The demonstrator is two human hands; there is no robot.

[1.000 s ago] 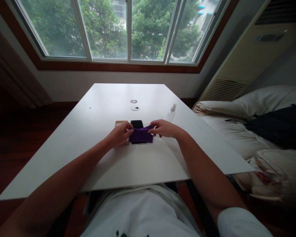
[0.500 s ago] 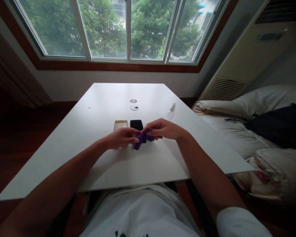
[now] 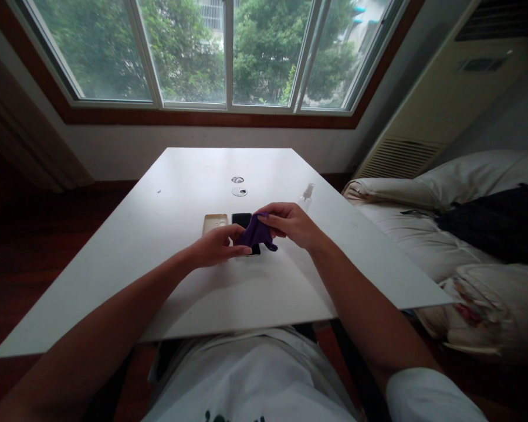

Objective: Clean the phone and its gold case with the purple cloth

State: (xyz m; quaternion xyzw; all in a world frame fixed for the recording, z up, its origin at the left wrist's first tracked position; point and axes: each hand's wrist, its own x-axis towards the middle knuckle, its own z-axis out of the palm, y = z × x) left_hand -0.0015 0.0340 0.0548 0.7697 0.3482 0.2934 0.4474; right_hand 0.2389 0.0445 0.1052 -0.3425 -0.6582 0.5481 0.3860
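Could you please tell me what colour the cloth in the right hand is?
The cloth is dark purple, as the head view shows.

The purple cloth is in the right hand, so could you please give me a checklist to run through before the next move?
1. Purple cloth held by the right hand: ok, pinched at its upper end.
2. Left hand gripping the cloth: cannot tell, fingers partly hidden.
3. Cloth spread flat: not ok, it is bunched.
4. Black phone fully visible: not ok, cloth partly covers it.
5. Spray bottle upright: ok.
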